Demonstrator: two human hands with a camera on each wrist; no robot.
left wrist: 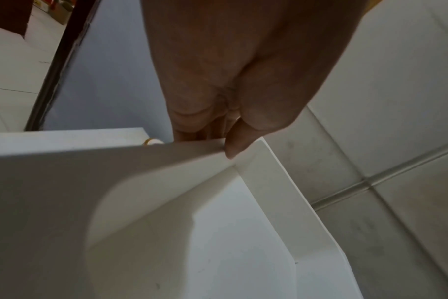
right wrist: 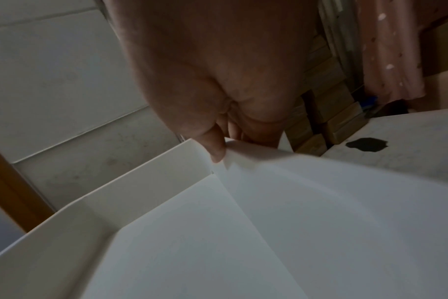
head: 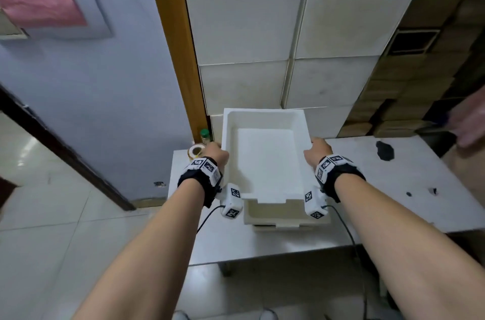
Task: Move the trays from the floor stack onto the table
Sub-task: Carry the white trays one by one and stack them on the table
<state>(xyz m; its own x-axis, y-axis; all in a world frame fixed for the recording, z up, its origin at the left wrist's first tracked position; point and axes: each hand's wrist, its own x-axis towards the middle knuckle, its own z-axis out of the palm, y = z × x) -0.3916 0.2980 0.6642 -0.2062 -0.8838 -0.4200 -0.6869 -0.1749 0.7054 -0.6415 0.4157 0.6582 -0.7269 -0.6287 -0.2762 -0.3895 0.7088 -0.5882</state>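
I hold a white tray (head: pixel 265 162) tilted up at its far end above the steel table (head: pixel 380 196). My left hand (head: pixel 216 153) grips its left wall, thumb inside the rim (left wrist: pixel 230 149) and fingers outside. My right hand (head: pixel 317 150) grips the right wall the same way, thumb on the rim (right wrist: pixel 218 153). Under the near end of the held tray sit other white trays (head: pixel 278 217) stacked on the table.
A roll of tape (head: pixel 196 150) and a green-capped bottle (head: pixel 205 136) stand at the table's back left corner. White boxes (head: pixel 288 31) are piled behind, brown cartons (head: pixel 409 89) to the right. Another person's pink sleeve (head: pixel 469 120) shows at the right edge.
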